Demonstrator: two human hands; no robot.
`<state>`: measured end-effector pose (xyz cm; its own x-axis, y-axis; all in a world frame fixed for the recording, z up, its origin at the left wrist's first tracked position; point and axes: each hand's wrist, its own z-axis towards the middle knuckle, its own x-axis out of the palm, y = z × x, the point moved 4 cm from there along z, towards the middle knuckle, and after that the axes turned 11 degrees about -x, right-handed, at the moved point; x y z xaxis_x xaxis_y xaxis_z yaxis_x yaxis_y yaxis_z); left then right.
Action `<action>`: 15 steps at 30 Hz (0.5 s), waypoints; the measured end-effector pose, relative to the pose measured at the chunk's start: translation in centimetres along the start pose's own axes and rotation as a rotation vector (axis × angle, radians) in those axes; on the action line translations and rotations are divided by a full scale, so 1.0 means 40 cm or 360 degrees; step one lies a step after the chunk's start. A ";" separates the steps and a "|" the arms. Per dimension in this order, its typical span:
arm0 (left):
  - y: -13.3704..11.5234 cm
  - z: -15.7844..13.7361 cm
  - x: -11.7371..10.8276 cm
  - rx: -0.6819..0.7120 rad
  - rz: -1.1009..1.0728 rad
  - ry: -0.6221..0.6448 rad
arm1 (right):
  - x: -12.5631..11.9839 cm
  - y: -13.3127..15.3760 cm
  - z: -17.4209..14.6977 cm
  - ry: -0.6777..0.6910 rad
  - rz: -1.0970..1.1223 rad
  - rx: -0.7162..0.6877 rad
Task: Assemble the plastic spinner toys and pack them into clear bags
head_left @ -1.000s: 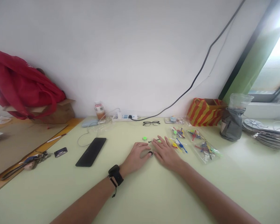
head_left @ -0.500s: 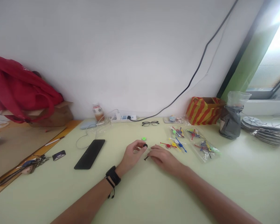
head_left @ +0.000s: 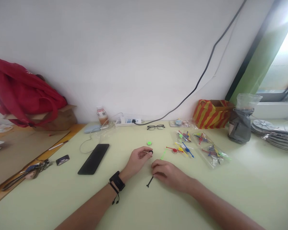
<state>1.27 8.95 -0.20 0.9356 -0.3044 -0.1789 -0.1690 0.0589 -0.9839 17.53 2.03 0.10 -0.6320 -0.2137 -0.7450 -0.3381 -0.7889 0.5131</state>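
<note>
Between thumb and fingers my left hand (head_left: 139,159) pinches a small round black piece (head_left: 151,152). My right hand (head_left: 169,172) is closed on a thin black arrow-shaped stick (head_left: 150,182), whose forked end points toward me, low over the table. Just beyond my left hand sits a small green round piece (head_left: 149,143). Past my right fingers lies a light green stick (head_left: 163,154), partly hidden by them. To its right are a red arrow spinner (head_left: 174,150), a yellow one (head_left: 180,149) and a blue one (head_left: 187,149).
Clear bags of coloured spinners (head_left: 212,155) lie to the right. A black phone-like slab (head_left: 93,159) is on the left. Glasses (head_left: 156,127), a power strip (head_left: 128,121) and a bottle (head_left: 102,115) line the back. A striped bag (head_left: 211,113) stands back right.
My right hand has drawn back toward me and away from my left, bringing the black stick along; more of the stick and the light green stick now show. My left hand still pinches the black piece.
</note>
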 end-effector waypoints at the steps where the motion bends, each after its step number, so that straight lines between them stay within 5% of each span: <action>1: -0.001 -0.002 0.001 0.0027 0.0021 0.0014 | -0.001 -0.002 0.001 0.0019 -0.0035 -0.0002; 4: -0.013 -0.009 -0.008 0.0208 0.0306 -0.0005 | -0.011 0.002 0.002 0.0044 -0.0151 0.0005; 9: -0.049 -0.026 -0.027 0.0801 0.1242 0.0053 | -0.033 0.015 -0.001 0.0090 -0.0346 0.0077; 15: -0.071 -0.040 -0.013 0.1193 0.1544 0.0097 | -0.034 0.011 -0.007 0.0062 -0.0361 0.0059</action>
<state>0.76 7.44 2.70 0.5020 0.1270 -0.8555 -0.5480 0.8120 -0.2010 18.43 1.80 1.24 -0.5097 -0.0560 -0.8585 -0.4942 -0.7978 0.3454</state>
